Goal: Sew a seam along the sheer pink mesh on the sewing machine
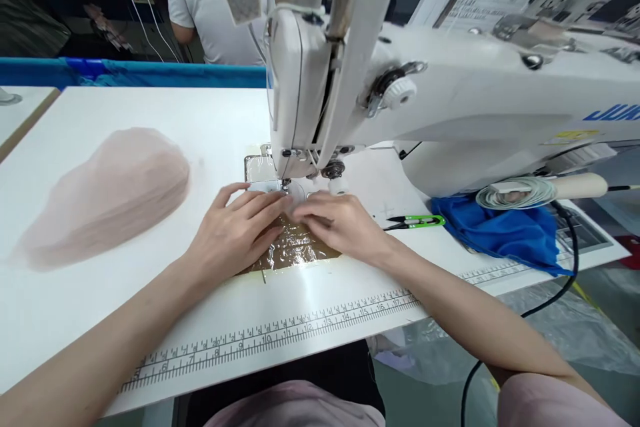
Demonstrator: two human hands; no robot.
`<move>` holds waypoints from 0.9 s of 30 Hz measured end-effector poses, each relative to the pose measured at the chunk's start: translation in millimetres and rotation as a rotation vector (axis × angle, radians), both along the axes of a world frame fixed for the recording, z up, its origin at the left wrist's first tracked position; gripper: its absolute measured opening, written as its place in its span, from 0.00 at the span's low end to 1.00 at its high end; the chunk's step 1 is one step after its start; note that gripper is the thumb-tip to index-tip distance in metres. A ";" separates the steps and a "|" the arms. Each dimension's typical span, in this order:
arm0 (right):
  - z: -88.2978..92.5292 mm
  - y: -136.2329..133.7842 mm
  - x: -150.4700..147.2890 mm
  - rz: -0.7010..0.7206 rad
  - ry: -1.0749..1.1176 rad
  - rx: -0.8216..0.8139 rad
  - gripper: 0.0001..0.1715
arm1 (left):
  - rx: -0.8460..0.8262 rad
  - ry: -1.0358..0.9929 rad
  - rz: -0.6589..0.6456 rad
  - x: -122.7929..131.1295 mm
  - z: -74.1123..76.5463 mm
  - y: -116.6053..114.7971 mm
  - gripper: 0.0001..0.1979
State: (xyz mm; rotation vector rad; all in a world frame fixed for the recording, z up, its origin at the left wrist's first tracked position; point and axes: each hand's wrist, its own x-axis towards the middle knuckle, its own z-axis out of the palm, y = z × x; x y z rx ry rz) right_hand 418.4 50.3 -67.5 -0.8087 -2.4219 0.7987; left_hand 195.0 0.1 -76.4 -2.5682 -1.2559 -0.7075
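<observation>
My left hand [240,230] lies flat with its fingers stretched toward the needle area of a white sewing machine [295,93]. Opposite it, my right hand [345,221] is closed in a pinch just in front of the presser foot [285,184]. What the pinch holds is hidden; a pale, see-through bit shows beside those fingertips. Under both hands is a shiny brown taped patch [295,247] on the machine bed. A piece of sheer pink fabric [115,193] rests on the table to the left, apart from both hands.
Green-handled thread snips [423,221] lie right of my right hand. Beyond them are a blue cloth [505,230] and a coiled pale cord [517,193]. A printed ruler [280,333] runs along the table's front edge. A person [215,7] in white sits behind the table.
</observation>
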 end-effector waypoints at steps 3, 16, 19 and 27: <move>13.4 -0.7 3.0 0.226 0.230 -0.632 0.07 | -0.242 -0.238 -0.045 0.2 6.2 -3.3 0.10; 51.7 -16.4 -12.4 0.345 0.220 -0.876 0.16 | -0.577 -0.577 0.047 -17.1 77.4 -36.0 0.16; 59.2 -25.9 -16.2 0.263 0.311 -0.817 0.30 | -0.550 -0.493 0.103 -24.1 87.8 -43.9 0.16; 63.8 -49.2 -36.2 0.118 0.231 -0.778 0.17 | -0.431 -0.397 0.213 -46.6 95.7 -74.1 0.17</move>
